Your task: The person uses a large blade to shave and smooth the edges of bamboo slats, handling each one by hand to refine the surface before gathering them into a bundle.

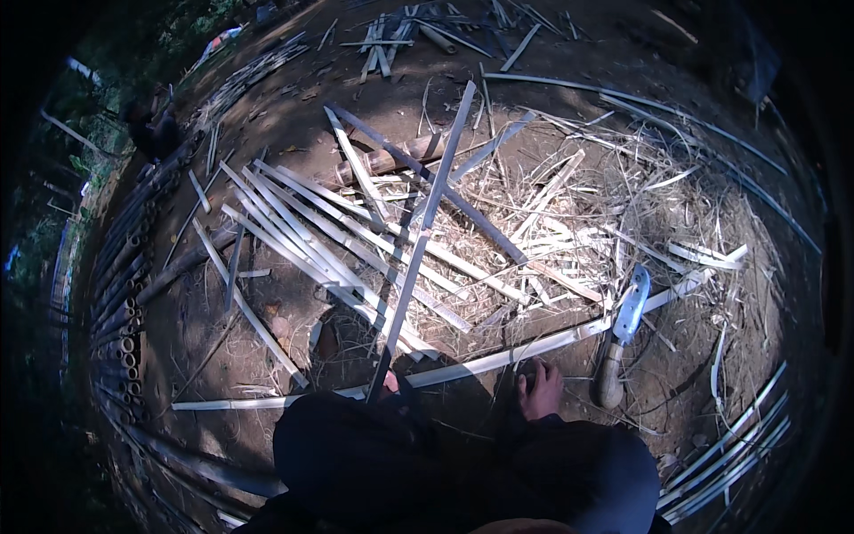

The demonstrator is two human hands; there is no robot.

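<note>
Bamboo strips (307, 249) lie fanned across the middle of the ground (285, 133). The left hand (390, 383), mostly hidden, is at a longer strip's (422, 240) lower end; whether it grips, I cannot tell. The right hand (543, 392), fingers bent, its hold unclear, is near a crosswise pale strip (507, 358). A knife (630, 311) lies toward the ground's right edge.

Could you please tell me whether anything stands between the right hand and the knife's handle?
Nothing sizeable visible does: between the right hand and the knife's handle lies open ground. The long pale strip runs just beyond the hand and passes under the blade, not between hand and handle.
</note>
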